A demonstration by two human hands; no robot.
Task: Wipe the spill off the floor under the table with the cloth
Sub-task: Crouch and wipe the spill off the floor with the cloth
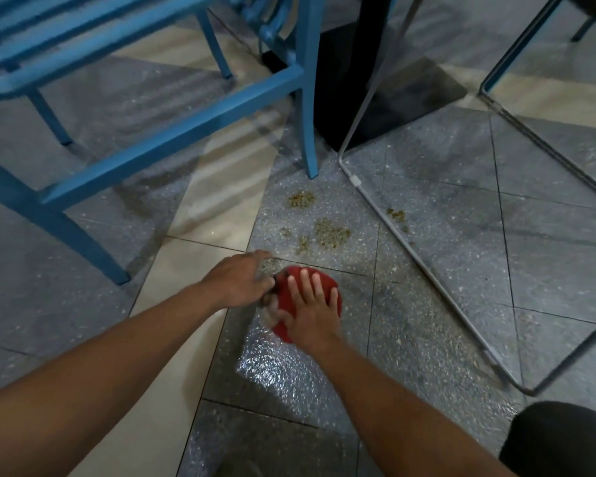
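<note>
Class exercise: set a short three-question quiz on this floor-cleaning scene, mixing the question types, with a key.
1. True or false: the red cloth already covers every patch of the spill.
2. Which hand lies flat on the cloth? A left, B right, C neither.
3. Fill in: the table base is coloured ___.
Key: 1 false, patches lie beyond the cloth. 2 B, the right hand. 3 black.

Café: blue chair (172,136), pedestal table (410,98)
</note>
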